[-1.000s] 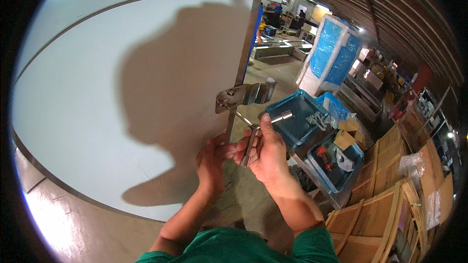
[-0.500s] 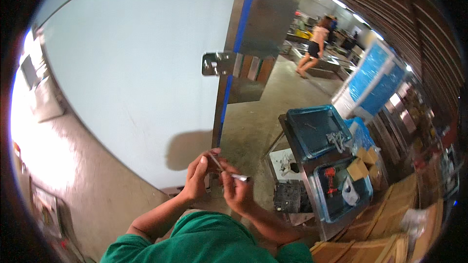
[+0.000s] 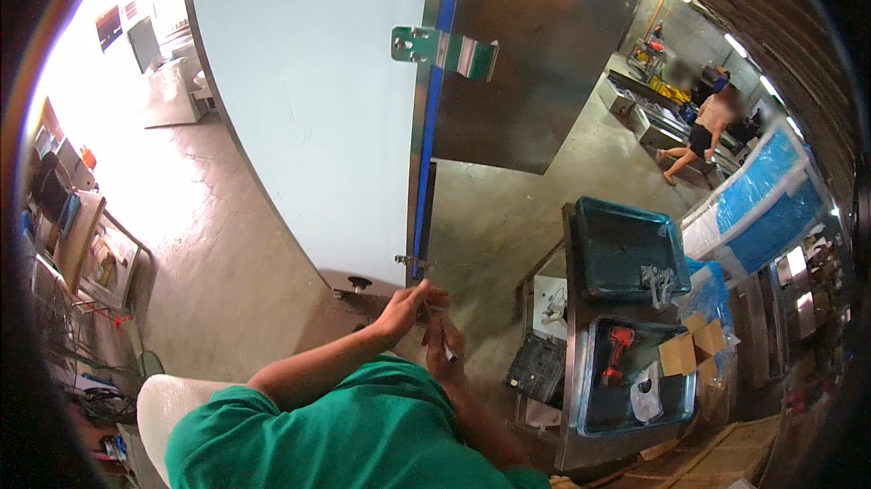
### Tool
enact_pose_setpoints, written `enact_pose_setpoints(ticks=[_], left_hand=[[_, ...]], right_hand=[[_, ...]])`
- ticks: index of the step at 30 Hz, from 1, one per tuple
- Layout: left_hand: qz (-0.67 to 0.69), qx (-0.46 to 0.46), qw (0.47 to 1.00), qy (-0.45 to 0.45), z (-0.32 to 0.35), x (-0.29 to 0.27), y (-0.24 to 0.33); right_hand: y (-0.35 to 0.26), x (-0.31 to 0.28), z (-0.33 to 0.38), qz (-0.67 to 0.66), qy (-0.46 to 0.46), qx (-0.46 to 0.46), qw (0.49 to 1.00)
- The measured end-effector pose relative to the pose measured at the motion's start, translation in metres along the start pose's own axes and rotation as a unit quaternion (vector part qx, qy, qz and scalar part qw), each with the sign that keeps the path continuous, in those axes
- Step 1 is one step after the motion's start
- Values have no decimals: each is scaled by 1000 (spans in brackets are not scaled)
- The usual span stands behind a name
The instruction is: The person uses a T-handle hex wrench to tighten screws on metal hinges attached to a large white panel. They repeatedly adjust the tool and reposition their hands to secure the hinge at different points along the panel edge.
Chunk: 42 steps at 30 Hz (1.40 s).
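Metal tool (image 3: 451, 356) gripped in R hand (image 3: 443, 337); L hand (image 3: 406, 309) adj., can't tell its grip.

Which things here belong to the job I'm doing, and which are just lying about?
Apparently in use: left hand, right hand, partly hidden metal tool, white panel.

Apparently lying about: red power tool, upper tray, cardboard box, wrapped unit.

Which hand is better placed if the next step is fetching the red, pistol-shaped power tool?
Probably the right hand: it is nearer the red power tool, which lies rightward; the left hand would have to reach across.
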<state>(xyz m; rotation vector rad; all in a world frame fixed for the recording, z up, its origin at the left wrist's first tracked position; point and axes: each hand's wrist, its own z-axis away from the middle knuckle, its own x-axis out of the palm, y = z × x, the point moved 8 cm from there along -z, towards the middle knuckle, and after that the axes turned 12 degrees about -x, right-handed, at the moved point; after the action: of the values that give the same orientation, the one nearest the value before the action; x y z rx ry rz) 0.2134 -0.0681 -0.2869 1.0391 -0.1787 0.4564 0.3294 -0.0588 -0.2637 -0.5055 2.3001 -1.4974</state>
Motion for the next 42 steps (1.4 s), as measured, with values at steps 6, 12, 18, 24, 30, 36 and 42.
enact_pose_setpoints(ticks=[6, 12, 18, 24, 30, 36, 42], left_hand=[[-60, 41, 997, 38, -3, 1, 11], [-105, 6, 990, 90, -15, -47, -70], [-171, -140, 972, 85, -56, -111, -254], [-270, -165, 945, 79, -56, -140, -342], [-256, -188, 943, 103, -47, -143, -329], [-342, -100, 918, 172, -47, -158, -312], [-126, -117, 980, 101, -37, -181, -287]], right_hand=[[-9, 6, -4, -116, 15, 83, 990], [53, 16, 34, -34, -33, 99, 994], [188, 29, 114, 157, -148, 99, 971], [237, 37, 170, 158, -259, 166, 938], [227, 52, 159, 206, -296, 113, 926], [196, 81, 134, 213, -377, 5, 901], [161, 106, 89, 219, -388, -59, 893]])
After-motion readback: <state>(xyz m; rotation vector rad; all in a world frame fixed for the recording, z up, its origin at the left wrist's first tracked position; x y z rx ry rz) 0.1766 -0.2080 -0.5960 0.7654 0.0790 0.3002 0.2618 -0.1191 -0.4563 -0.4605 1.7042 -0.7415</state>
